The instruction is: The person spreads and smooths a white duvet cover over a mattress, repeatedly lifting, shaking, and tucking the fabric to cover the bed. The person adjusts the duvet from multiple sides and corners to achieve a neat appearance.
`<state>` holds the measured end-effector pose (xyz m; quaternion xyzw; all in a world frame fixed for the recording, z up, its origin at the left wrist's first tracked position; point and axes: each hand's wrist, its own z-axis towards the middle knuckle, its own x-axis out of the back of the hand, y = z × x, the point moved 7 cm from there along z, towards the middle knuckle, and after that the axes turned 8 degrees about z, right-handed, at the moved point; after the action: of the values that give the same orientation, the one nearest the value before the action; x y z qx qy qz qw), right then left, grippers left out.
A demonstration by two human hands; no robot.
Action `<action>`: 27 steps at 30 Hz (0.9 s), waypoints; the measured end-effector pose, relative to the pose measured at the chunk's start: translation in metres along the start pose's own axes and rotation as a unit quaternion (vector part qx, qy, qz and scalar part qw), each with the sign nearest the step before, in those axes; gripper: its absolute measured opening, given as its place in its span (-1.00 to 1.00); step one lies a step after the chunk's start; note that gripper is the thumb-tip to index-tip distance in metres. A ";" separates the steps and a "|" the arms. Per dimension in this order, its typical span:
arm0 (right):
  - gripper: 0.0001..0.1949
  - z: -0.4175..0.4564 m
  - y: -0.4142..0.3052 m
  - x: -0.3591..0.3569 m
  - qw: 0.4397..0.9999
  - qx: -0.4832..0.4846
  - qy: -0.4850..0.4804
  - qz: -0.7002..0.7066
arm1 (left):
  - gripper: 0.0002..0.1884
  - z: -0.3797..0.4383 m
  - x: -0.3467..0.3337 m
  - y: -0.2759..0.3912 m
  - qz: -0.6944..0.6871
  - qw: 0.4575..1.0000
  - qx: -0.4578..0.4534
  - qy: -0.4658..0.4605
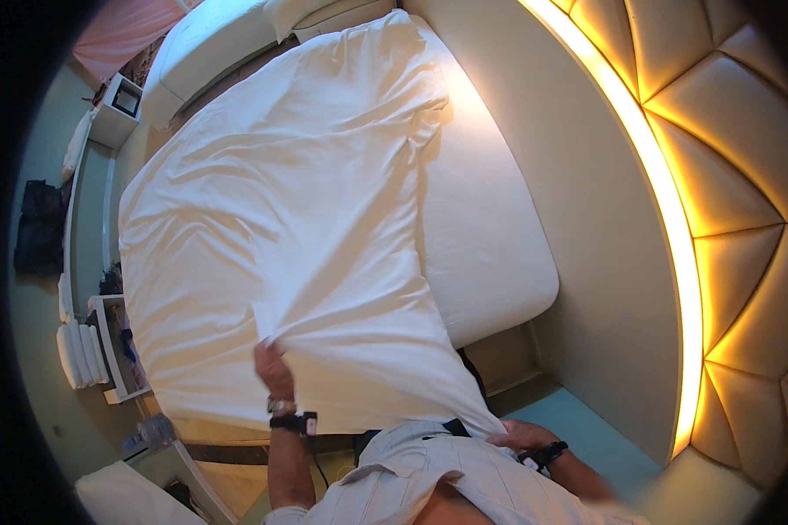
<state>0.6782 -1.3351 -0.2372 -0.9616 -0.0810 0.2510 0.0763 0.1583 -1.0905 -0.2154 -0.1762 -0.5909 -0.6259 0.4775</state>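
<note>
A wrinkled white duvet or sheet (328, 223) lies over most of the bed, with creases fanning out from where it is pinched. My left hand (274, 371) grips the cloth near the bed's front side and pulls a fold up. At the lower right, my right hand (524, 435) holds the corner of the cloth beside my striped shirt. Along the right, a strip of the mattress (492, 230) in a smooth white cover shows past the cloth's edge. Both wrists wear black straps, and the left also has a metal watch (281, 406).
A plain headboard panel (565, 197) stands on the right, below a glowing light strip (656, 216) and padded wall panels (729, 144). Another white bed (203, 52) is at the top left. An open drawer (121, 354) and a plastic bottle (154, 432) are at left.
</note>
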 end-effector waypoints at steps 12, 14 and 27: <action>-0.36 0.000 -0.019 -0.043 0.988 0.052 0.030 -0.146 | -0.83 -0.103 -0.009 -0.007 0.027 0.977 -0.022 -0.210; -0.37 0.002 -0.016 -0.055 0.986 0.070 0.028 -0.146 | -0.87 -0.100 -0.014 0.048 -0.056 0.962 -0.091 -0.252; -0.40 0.003 0.029 -0.111 0.989 0.049 0.134 0.044 | -0.65 0.126 -0.210 -0.033 -0.030 0.987 -0.069 -0.141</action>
<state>0.5846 -1.3850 -0.1932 -0.9842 -0.0154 0.1270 0.1224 0.1890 -0.8992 -0.3690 -0.2769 -0.6129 -0.6482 0.3570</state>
